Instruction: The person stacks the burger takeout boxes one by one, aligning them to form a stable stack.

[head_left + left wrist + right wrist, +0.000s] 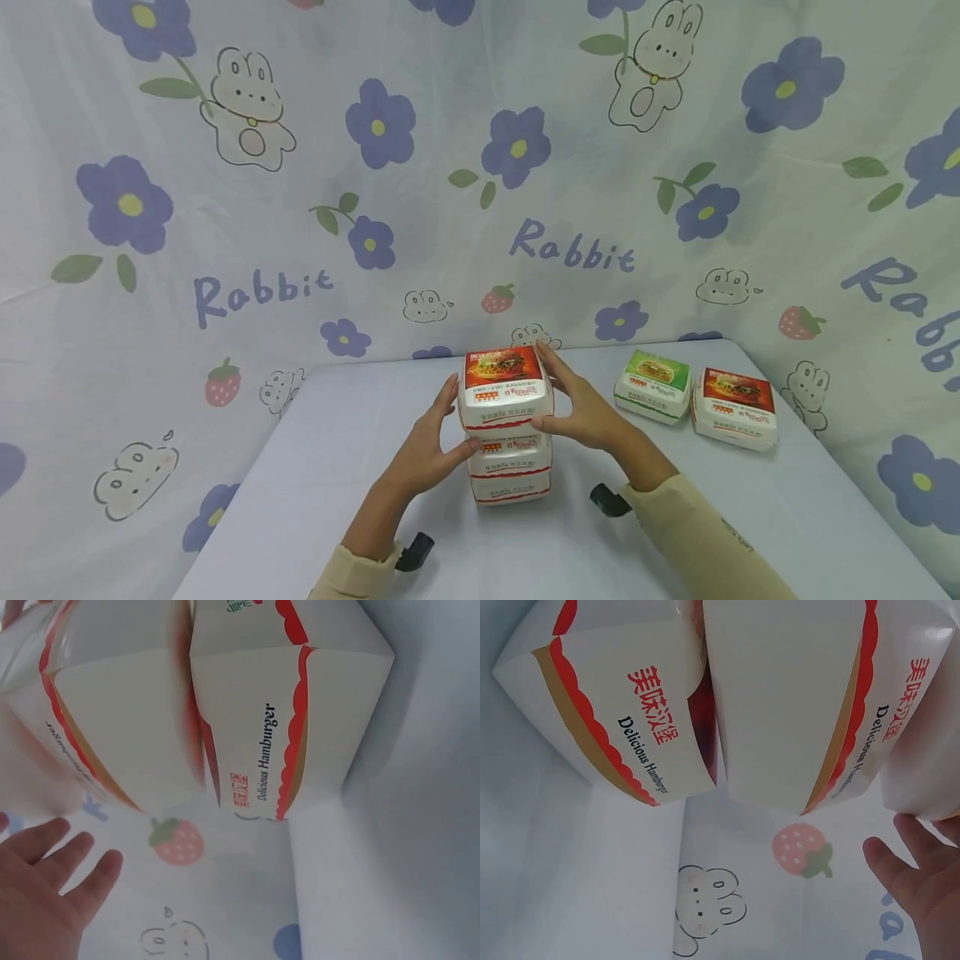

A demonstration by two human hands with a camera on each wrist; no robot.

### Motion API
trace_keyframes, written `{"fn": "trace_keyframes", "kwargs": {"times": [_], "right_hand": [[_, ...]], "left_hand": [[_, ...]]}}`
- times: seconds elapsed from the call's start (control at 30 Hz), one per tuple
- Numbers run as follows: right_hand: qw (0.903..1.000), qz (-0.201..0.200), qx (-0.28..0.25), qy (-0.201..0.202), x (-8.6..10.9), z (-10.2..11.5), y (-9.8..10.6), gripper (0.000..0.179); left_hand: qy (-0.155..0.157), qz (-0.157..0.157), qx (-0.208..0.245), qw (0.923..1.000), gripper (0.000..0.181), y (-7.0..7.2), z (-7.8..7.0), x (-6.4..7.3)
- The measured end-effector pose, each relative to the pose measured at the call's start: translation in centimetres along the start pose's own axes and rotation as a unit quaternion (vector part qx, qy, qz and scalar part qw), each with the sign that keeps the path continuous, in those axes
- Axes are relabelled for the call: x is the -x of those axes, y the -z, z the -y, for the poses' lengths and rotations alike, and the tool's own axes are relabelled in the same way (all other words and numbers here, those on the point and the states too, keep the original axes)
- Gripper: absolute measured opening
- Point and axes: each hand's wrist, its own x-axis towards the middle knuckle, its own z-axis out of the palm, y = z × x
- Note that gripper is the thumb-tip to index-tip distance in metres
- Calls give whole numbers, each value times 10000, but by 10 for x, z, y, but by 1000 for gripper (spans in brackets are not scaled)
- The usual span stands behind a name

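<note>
In the head view we see the left hand [429,450] and the right hand [588,408] on the two sides of a stack of three burger boxes. Both are spread wide, their fingers rather straight than curled. Between them is the top box [504,393], with a red burger picture on its lid. The right hand has its thumb at the near right corner of this box and a finger reaching to the far right corner. The left hand has its fingers along the left side, while its thumb comes lower, at the near left corner of the middle box [517,457]. Under this one, the bottom box [513,489] rests on the white table [311,475]. To the right, well apart from the stack, we find a green box [652,383] just beside another red box [735,408]. In the left wrist view, we see spread fingers [94,879] near the blurred top box; whether they touch it, we cannot tell. In the right wrist view, the fingers are also spread and nearly straight, and one fingertip meets the edge of the blurred top box; real contact is not clear to us there.
</note>
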Motion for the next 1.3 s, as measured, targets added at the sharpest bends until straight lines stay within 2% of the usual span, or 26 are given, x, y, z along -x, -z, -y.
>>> {"fn": "trace_keyframes", "kwargs": {"times": [0.33,0.63,1.1,1.3], "right_hand": [[10000,-19,16,91,2,7,1,100],[9998,40,52,208,6,1,-1,94],[9992,95,205,316,7,5,3,98],[9992,204,170,288,8,5,4,102]], "left_hand": [[-136,64,126,9998,91,0,-1,-1],[-27,84,176,9998,91,1,-4,1],[-82,-25,207,9997,91,2,-7,1],[-62,23,185,9998,91,3,-7,2]]}}
